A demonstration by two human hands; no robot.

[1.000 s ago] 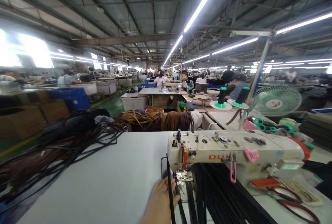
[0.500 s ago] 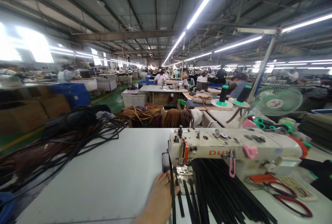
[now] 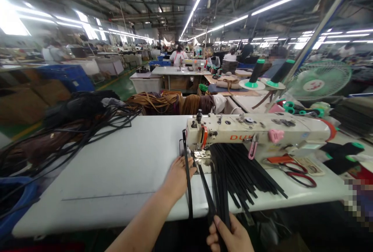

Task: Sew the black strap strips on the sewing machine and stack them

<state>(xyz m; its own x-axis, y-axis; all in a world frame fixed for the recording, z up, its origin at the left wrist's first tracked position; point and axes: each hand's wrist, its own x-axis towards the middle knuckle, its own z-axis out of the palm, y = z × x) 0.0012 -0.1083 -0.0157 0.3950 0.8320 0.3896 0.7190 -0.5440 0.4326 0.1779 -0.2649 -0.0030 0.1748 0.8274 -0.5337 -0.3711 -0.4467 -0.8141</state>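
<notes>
Gripping straps (image 3: 223, 189) near "DU…"-lettered machine (image 3: 264, 129)

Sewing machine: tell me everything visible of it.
The sewing machine has a long cream body, apparently painted metal, with orange trim near both ends and orange lettering. Pink-handled snips hang on its front. It stands upright on the white table, its left end near the left hand; black straps lie beneath its overhanging part.

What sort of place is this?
Most likely a factory sewing floor, perhaps for bags or straps: an industrial sewing machine stands on the worktable, black thread cones rise behind it, and many black straps lie beneath its arm.
</notes>
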